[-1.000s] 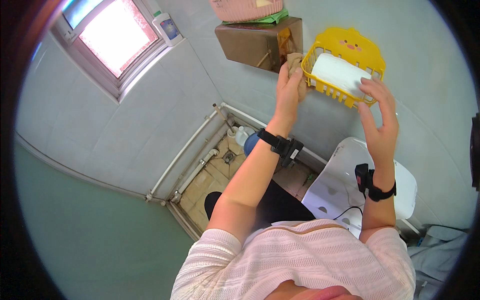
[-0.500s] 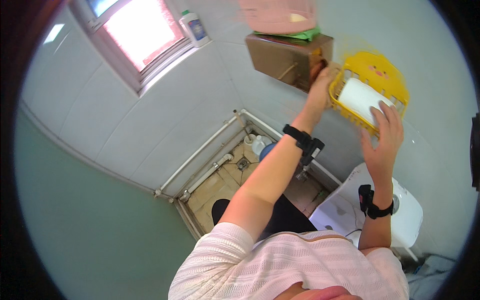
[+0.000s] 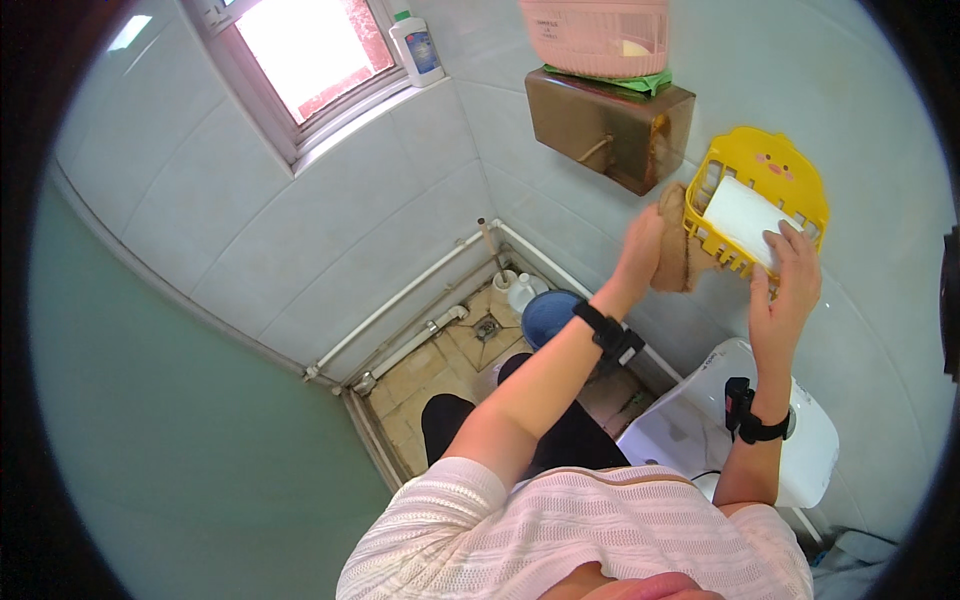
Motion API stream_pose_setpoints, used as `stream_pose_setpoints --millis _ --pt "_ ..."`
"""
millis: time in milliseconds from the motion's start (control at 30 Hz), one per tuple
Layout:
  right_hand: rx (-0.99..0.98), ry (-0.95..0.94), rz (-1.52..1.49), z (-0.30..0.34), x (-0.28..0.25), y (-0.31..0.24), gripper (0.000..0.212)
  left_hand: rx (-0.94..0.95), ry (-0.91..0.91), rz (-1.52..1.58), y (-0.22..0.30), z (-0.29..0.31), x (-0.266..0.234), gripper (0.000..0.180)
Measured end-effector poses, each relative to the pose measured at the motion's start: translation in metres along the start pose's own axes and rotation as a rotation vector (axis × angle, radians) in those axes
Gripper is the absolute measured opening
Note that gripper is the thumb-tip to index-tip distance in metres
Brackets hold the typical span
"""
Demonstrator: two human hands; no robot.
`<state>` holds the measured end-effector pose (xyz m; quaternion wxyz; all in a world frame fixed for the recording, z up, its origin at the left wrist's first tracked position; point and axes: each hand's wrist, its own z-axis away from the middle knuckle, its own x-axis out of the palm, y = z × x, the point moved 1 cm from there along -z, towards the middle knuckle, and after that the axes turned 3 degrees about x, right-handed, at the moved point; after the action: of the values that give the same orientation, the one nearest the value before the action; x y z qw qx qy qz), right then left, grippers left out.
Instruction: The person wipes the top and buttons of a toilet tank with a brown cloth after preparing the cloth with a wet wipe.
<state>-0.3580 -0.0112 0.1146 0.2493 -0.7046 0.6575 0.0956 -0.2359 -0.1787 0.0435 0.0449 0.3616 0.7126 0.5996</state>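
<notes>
A yellow slotted basket (image 3: 775, 162) with a cartoon face on its back panel is at the wall on the right. Inside it lies a smooth white block-shaped pack (image 3: 745, 218). My right hand (image 3: 788, 275) grips the basket's front right edge, fingertips over the rim against the pack and thumb outside. At the basket's left side, my left hand (image 3: 637, 250), slightly blurred, is closed on a brown cloth (image 3: 673, 250). The cloth hangs against the basket's left end and front. Part of the left fingers is hidden behind it.
Left of the basket, a stained metal box (image 3: 600, 125) on the wall carries a pink basket (image 3: 597, 40) and green cloth. A white bottle (image 3: 417, 50) stands on the windowsill. Below are a blue basin (image 3: 552, 318), white pipes (image 3: 400, 300) and a white toilet tank (image 3: 815, 440).
My left hand has moved down from beside the metal box's end, bringing the brown cloth into clear view. The right hand stays at the basket. The whole view has shifted slightly.
</notes>
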Motion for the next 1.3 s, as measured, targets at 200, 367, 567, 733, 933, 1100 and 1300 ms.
stream_pose_setpoints --millis 200,367,567,733,933,1100,1300 --pt "0.006 -0.011 -0.040 0.005 0.004 -0.004 0.034 -0.100 0.031 0.097 -0.016 0.064 0.014 0.027" --pt "0.178 0.051 -0.416 0.013 -0.013 -0.003 0.025 -0.171 0.154 0.331 -0.001 0.071 0.002 0.026" --pt "0.231 0.137 -0.563 0.018 -0.018 0.000 0.021 0.250 0.378 0.256 0.043 0.034 -0.019 0.028" --pt "0.256 0.150 -0.635 0.021 -0.016 0.004 0.022 0.162 0.258 -0.107 0.052 0.031 -0.014 0.022" --pt "0.307 0.164 -0.696 0.028 -0.023 0.012 0.020 0.307 0.429 -0.054 0.073 0.032 -0.012 0.026" --pt "0.297 0.206 -0.683 0.028 -0.033 0.006 0.019 0.654 0.535 -0.276 0.138 -0.023 -0.042 0.026" --pt "0.291 0.213 -0.721 0.029 -0.034 -0.001 0.019 0.718 0.530 -0.947 0.119 -0.039 -0.033 0.027"
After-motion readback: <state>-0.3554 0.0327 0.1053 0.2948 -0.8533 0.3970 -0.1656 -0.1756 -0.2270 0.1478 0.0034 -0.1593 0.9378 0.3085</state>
